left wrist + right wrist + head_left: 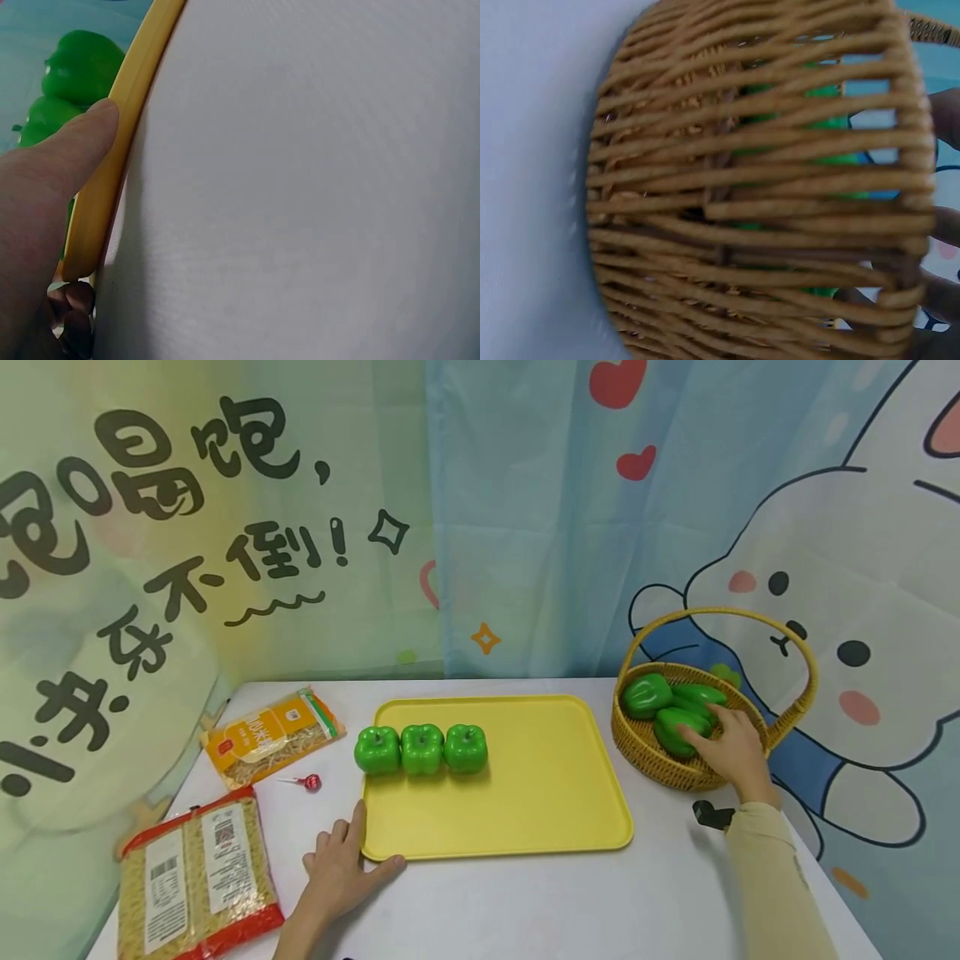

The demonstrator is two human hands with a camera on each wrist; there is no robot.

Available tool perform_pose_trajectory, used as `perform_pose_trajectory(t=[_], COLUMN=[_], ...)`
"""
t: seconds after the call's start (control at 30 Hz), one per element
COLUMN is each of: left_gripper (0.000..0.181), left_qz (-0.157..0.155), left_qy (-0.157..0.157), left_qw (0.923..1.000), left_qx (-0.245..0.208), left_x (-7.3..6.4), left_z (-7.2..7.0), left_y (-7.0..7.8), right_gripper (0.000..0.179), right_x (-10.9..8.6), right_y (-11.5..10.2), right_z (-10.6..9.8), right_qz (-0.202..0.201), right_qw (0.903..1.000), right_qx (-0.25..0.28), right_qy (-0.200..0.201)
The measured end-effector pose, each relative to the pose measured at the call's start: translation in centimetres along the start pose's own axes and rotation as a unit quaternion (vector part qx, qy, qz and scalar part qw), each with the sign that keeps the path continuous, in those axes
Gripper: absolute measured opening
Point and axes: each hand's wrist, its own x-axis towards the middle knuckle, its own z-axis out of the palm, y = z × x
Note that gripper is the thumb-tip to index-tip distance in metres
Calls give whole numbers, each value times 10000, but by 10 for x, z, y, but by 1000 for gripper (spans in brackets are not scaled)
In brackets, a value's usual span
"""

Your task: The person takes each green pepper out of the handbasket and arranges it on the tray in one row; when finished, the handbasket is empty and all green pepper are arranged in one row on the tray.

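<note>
Head view: over on the right, the right hand [731, 752] dips into a woven wicker basket [637, 756], thumb and fingers on a glossy, rounded green pepper [675, 733]; whether they are clamped on it, I cannot tell. Well apart from it, the left hand [337, 868] spreads at the near left corner of the smooth yellow tray [525, 785], index finger along the left side, thumb against the near edge, nothing gripped. On that tray, up at the far left, three squat, lobed peppers [422, 750] stand side by side, shiny as plastic. Back in the basket, a blocky pepper [647, 696] and slimmer, tapering green pieces [699, 695] nestle together beneath a tall arched handle [720, 612]. From the right wrist, it's all coarse tan cane, strand over strand, green peeking through the gaps. To the left lie a crinkly orange packet [273, 735], a small red lollipop [312, 782] and a bulky, clear-fronted bag [198, 877] with red ends and white labels. Underneath, a white tabletop [562, 902], finely textured in the left wrist view; behind, a softly rippling fabric backdrop [510, 527] printed with dark lettering, red hearts and a big white rabbit [795, 693].
</note>
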Motion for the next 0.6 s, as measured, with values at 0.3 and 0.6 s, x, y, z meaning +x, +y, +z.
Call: perform_pose_trajectory(t=[0.3,0.6], left_gripper=[117,116], left_qz=[-10,10], left_qy=[-7,57], left_qw=[10000,10000], left_qx=[-18,-8], left_x=[1,2], left_z=[1,3], left_y=[0,-1], right_gripper=[99,105], right_x=[9,16], right_y=[9,11], right_z=[5,9], right_qz=[323,432], right_qw=[9982,9939], right_qx=[-255,-638], right_qy=[-433,-789])
